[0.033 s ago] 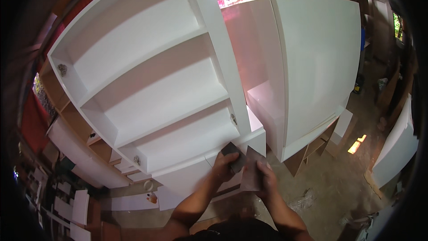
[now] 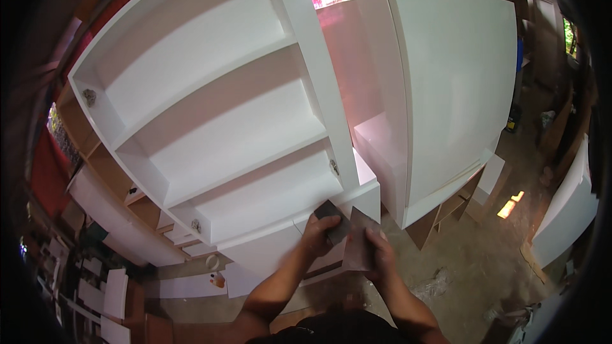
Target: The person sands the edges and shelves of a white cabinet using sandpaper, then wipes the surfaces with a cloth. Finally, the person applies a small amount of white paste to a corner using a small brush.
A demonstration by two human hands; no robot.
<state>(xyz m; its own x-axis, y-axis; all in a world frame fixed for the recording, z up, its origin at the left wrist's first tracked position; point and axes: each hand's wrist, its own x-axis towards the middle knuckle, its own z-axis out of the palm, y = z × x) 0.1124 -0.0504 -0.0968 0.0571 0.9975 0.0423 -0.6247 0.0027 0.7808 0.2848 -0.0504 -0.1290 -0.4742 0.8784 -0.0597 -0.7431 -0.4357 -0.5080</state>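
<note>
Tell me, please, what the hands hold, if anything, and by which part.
The left hand holds a dark block by its left side, thumb across its face; the right hand holds a flat brownish-grey piece by its right edge.

Floor (image 2: pixel 468 248): grey-brown, a bright patch of light (image 2: pixel 510 205) falling on it at the right.
Crumpled clear plastic (image 2: pixel 435 285): on the floor, lower right.
White sheet (image 2: pixel 182 288): flat on the floor, lower left, a small bottle (image 2: pixel 218 279) (upright or tipped, I can't tell) at its edge.
</note>
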